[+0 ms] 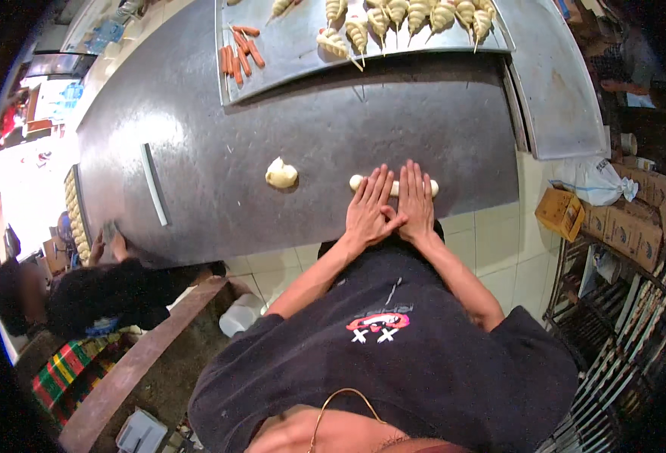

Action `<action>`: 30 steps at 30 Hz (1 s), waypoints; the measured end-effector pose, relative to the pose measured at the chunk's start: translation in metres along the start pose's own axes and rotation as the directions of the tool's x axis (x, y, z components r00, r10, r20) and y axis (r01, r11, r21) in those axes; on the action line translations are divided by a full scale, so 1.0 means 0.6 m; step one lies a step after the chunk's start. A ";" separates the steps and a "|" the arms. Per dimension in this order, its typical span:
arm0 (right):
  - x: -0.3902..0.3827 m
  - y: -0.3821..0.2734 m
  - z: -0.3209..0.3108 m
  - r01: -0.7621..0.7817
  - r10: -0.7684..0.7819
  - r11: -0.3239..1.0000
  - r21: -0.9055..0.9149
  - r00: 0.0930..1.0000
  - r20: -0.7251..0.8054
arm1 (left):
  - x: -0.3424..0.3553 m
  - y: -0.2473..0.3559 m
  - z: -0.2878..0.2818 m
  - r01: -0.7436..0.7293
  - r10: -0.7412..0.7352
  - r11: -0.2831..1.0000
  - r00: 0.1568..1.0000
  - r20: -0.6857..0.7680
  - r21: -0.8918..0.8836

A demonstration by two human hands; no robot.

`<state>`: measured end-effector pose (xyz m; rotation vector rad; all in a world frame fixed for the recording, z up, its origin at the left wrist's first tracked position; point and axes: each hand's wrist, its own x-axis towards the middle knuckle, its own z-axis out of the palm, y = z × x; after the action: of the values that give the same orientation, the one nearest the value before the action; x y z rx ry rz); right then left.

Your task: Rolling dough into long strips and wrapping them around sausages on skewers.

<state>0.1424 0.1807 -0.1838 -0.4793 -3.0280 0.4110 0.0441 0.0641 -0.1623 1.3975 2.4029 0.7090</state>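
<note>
Though beneath grip (416, 213), dough roll (395, 189) visible

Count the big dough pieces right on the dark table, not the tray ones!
2: a roll under the left hand and right hand, and a lump to their left. The co-worker's hands might hide more.
</note>
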 end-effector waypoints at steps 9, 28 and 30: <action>0.320 0.118 -0.017 -0.323 0.301 0.946 -0.020 0.901 -0.314 | 0.227 -0.101 -0.024 0.344 -0.217 0.912 0.868 -0.447 0.225; 0.325 0.227 -0.034 -0.212 0.188 0.976 -0.051 0.937 -0.294 | 0.232 -0.205 -0.077 0.440 -0.277 0.845 0.846 -0.456 0.302; 0.272 0.218 -0.025 -0.128 0.107 0.990 -0.060 0.956 -0.272 | 0.188 -0.178 -0.070 0.262 -0.151 0.934 0.906 -0.396 0.244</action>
<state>0.0273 0.3550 -0.2035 -0.6639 -2.7693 0.2135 -0.1096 0.1061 -0.1832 1.1540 3.0085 0.6277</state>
